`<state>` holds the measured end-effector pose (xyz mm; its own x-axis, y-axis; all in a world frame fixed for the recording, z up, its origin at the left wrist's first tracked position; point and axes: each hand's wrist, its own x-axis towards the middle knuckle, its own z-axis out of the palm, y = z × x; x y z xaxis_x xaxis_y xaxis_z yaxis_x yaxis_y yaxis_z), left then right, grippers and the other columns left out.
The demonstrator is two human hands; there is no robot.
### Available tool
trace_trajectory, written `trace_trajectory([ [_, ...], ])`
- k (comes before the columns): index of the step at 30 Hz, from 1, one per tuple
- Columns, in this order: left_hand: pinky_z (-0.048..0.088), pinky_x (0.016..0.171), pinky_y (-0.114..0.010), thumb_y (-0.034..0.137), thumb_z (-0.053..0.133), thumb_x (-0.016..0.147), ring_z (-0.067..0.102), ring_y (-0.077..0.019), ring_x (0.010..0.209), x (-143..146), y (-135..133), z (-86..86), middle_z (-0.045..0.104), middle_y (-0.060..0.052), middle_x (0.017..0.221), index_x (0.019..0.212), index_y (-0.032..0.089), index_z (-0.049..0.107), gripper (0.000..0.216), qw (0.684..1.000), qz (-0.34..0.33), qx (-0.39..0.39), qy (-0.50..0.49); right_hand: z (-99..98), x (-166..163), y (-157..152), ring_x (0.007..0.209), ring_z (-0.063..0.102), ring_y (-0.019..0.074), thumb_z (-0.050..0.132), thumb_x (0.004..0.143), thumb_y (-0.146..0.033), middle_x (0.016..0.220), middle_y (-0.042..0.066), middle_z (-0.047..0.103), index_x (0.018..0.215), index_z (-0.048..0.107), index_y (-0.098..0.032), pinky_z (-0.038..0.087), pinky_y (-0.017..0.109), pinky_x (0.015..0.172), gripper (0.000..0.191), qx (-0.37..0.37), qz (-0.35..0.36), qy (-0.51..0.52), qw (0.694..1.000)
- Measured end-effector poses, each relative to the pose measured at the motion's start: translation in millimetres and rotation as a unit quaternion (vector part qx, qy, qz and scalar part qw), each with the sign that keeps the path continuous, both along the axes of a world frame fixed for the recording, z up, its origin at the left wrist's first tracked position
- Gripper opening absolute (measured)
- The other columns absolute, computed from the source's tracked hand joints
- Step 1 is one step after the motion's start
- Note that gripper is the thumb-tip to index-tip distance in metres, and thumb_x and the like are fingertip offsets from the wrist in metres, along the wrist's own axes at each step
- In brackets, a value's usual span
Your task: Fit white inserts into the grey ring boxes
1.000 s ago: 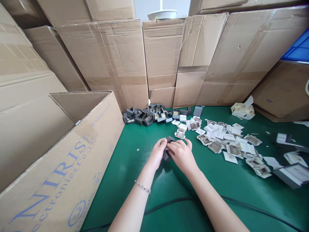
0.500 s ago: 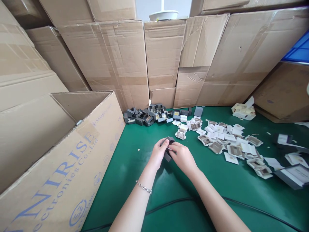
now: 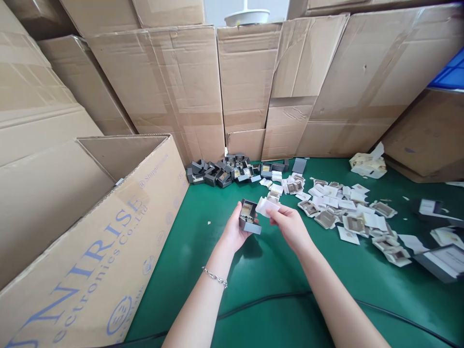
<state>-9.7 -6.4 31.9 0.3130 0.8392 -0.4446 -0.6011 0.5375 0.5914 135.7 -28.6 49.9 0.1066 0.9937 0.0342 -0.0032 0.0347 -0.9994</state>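
Note:
My left hand (image 3: pixel 234 231) is closed around a small dark grey box (image 3: pixel 251 226), held tilted above the green table. The box is open, and its inside shows a brownish-gold lining. Between the thumb and fingers of my right hand (image 3: pixel 288 224) is a white paper insert (image 3: pixel 266 207), just right of the box and apart from its inside. Beyond my hands, several dark grey boxes (image 3: pixel 221 175) lie in a heap against the cartons. White inserts (image 3: pixel 328 203) with brownish hollows are scattered to the right.
A large open carton (image 3: pixel 145 208) with blue print stands at the left. Stacked cartons (image 3: pixel 181 82) wall off the back. A tissue pack (image 3: pixel 368 164) lies at the back right, bigger dark boxes (image 3: pixel 440 261) at the right edge. A black cable (image 3: pixel 268 300) crosses the green table (image 3: pixel 195 261) in front.
My right hand has drawn the white insert out of the box and moved right with it. In my left hand the box has turned, so its open inside now faces up.

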Motion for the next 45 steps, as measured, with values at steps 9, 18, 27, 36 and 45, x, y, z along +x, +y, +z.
trace_trajectory([
  [9,0.044,0.056,-0.024,0.054,0.058,0.076,0.057,-0.0127,0.059,6.1,-1.9,-10.7,0.062,-0.004,0.07,0.083,0.012,0.063,0.043,0.99,0.027,0.108,0.09,-17.6,-1.9,-5.7,0.064,0.056,0.0138,0.041,0.089,-0.024,0.079,0.005,0.06,0.103,0.066,-0.023,0.045,0.024,0.056,0.029,0.309,-0.005,-0.48,0.821],
  [18,0.045,0.065,-0.026,0.06,0.053,0.076,0.06,-0.0161,0.072,3.4,-2.8,-9.2,0.065,-0.007,0.083,0.096,0.014,0.064,0.052,0.981,0.023,0.153,0.116,-19.2,-13.3,-7.7,0.057,0.055,0.0115,0.042,0.089,-0.024,0.07,0.003,0.06,0.098,0.069,-0.02,0.043,0.022,0.053,0.029,0.301,-0.169,-0.438,0.83],
  [27,0.043,0.065,-0.026,0.062,0.055,0.073,0.058,-0.0156,0.067,2.7,0.5,-15.3,0.065,-0.005,0.074,0.086,0.012,0.064,0.052,0.973,0.021,0.179,0.145,-20.0,-11.1,-9.4,0.056,0.055,0.0106,0.044,0.09,-0.029,0.066,0.002,0.061,0.085,0.071,-0.023,0.034,0.022,0.047,0.028,0.29,-0.109,-0.529,0.79],
  [36,0.041,0.063,-0.025,0.059,0.058,0.072,0.057,-0.0151,0.066,3.8,-3.5,-11.4,0.064,-0.004,0.071,0.079,0.012,0.064,0.047,0.972,-0.026,0.186,0.144,-23.6,-19.8,-8.5,0.051,0.052,0.009,0.042,0.091,-0.028,0.062,0.001,0.059,0.081,0.07,-0.021,0.031,0.022,0.047,0.031,0.312,-0.156,-0.539,0.767],
  [45,0.038,0.055,-0.023,0.055,0.065,0.067,0.051,-0.0111,0.056,2.3,-2.4,-10.3,0.056,0.0,0.061,0.07,0.013,0.059,0.043,0.98,-0.022,0.156,0.123,-20.2,-23.3,-11.5,0.05,0.05,0.0099,0.045,0.088,-0.022,0.069,0.002,0.059,0.077,0.065,-0.02,0.026,0.022,0.044,0.023,0.22,-0.019,-0.601,0.768],
])
